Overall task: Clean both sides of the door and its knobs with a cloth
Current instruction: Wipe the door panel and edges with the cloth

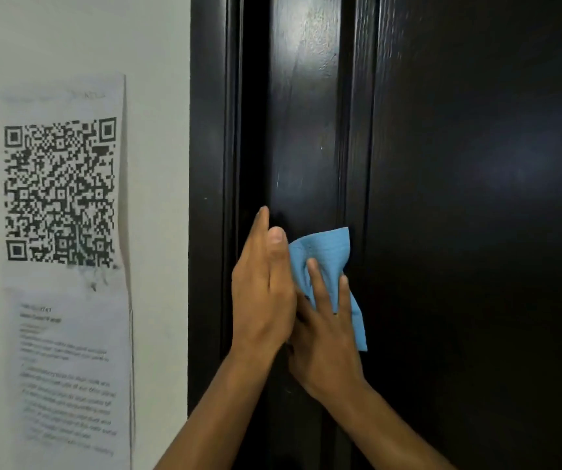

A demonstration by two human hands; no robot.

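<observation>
Blue cloth (330, 266) pressed flat to dark door (459, 198) under open-fingered right hand (327, 337); left hand (262, 293) beside it, fingers straight, steadying the edge. Panel wiping judged under way; knobs unseen, to be sought next.

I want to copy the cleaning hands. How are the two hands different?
The right hand presses the blue cloth flat against the dark door, its fingers spread over the cloth; the left hand touches no cloth. The left hand stands edge-on with fingers together by the door's edge, and it partly covers the right hand. Both have straight fingers and reach up from below.
</observation>
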